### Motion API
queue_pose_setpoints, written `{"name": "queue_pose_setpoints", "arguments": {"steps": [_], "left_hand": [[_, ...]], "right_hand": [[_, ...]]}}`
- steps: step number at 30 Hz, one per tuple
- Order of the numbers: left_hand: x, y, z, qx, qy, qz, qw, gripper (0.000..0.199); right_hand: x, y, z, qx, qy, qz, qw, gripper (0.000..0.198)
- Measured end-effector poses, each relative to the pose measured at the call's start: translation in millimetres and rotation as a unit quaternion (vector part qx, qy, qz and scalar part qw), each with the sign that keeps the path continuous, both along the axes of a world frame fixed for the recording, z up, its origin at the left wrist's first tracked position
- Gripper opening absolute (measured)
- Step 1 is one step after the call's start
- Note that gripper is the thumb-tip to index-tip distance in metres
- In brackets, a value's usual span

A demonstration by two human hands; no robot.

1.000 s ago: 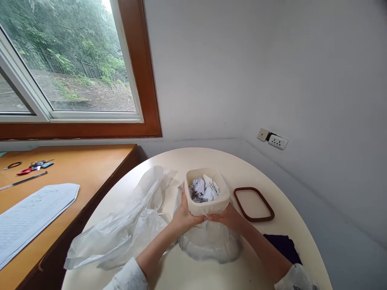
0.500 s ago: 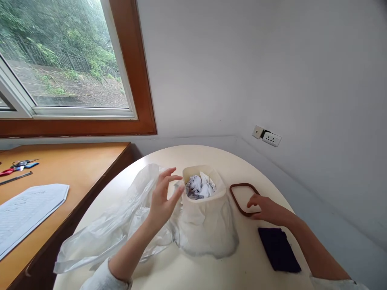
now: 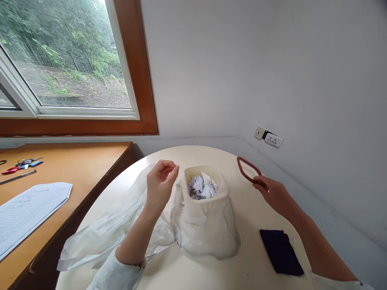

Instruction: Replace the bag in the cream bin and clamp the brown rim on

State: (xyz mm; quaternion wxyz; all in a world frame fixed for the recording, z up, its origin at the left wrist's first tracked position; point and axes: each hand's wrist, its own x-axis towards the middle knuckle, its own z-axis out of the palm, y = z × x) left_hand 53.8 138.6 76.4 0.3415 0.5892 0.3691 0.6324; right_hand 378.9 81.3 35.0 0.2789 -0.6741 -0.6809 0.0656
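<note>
A small waste bin (image 3: 208,225) lined with a thin whitish plastic bag stands on the round table, with crumpled white paper (image 3: 202,187) inside. The bag folds over its rim and hangs down the outside. My right hand (image 3: 270,191) grips a brown rounded rectangular ring (image 3: 246,171) by its near end and holds it tilted above the table, right of the bin. Left of the rim, my left hand (image 3: 161,181) is raised with fingers curled towards the thumb and nothing visible in it. Beneath that forearm lies a crumpled clear plastic bag (image 3: 102,237).
A folded dark cloth (image 3: 281,251) lies on the round table (image 3: 193,152) at the near right. On the wooden desk (image 3: 87,161) to the left are papers (image 3: 33,209), keys (image 3: 26,163) and a pen (image 3: 18,177). Sockets (image 3: 273,139) sit on the wall behind.
My right hand has taken hold of the brown ring and lifted it off the table, tilting it. My left hand has drawn back slightly from the bin's rim and curled its fingers.
</note>
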Motion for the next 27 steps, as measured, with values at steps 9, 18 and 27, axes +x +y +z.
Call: {"name": "queue_pose_setpoints", "arguments": {"steps": [9,18,27], "left_hand": [[-1.7,7.7,-6.4,0.003,0.03,-0.029,0.999,0.013],[-2.5,5.9,-7.9,-0.002,0.051,-0.075,0.996,0.014],[4.0,9.3,-17.3,-0.03,0.062,-0.134,0.989,0.016]], "right_hand": [[-85.5,-7.9,53.3,0.175,-0.042,0.214,0.96,0.017],[-122.3,-7.8,45.6,0.159,-0.098,0.309,0.933,0.018],[-127.7,-7.2,35.0,0.164,-0.097,0.308,0.932,0.017]]}}
